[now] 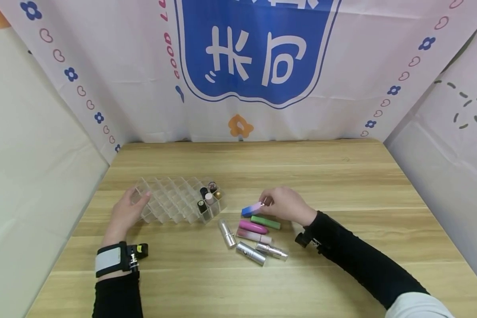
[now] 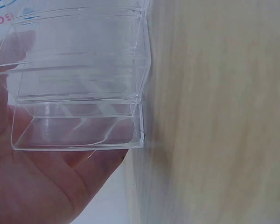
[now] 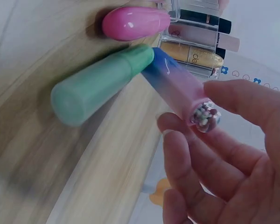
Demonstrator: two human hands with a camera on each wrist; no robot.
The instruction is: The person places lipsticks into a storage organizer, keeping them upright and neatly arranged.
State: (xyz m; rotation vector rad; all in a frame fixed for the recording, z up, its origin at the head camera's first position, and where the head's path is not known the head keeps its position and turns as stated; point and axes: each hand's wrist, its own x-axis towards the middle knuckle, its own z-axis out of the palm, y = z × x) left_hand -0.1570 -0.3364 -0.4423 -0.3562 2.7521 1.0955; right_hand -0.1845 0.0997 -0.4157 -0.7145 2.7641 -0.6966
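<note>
My left hand (image 1: 125, 213) grips the left end of a clear lipstick organizer (image 1: 168, 204), thumb over its near top edge. In the left wrist view, the transparent compartments (image 2: 79, 79) at this end hold nothing. My right hand (image 1: 289, 206) pinches a blue-to-pink lipstick tube (image 3: 179, 84) by its pink end, which has a cluster of beads (image 3: 206, 116). A green tube (image 3: 100, 86) lies right beside the blue end, overlapping it in the right wrist view. Several lipsticks, including a white-capped one (image 1: 209, 198), stand in the organizer's right end.
Below the green tube lie a magenta tube (image 1: 253, 227), a pale pink lip gloss (image 1: 254, 236) and silver lipsticks, one of them (image 1: 227, 233) near the organizer's right corner. The wooden table (image 1: 183, 287) meets a printed cloth (image 1: 143, 101) at the back.
</note>
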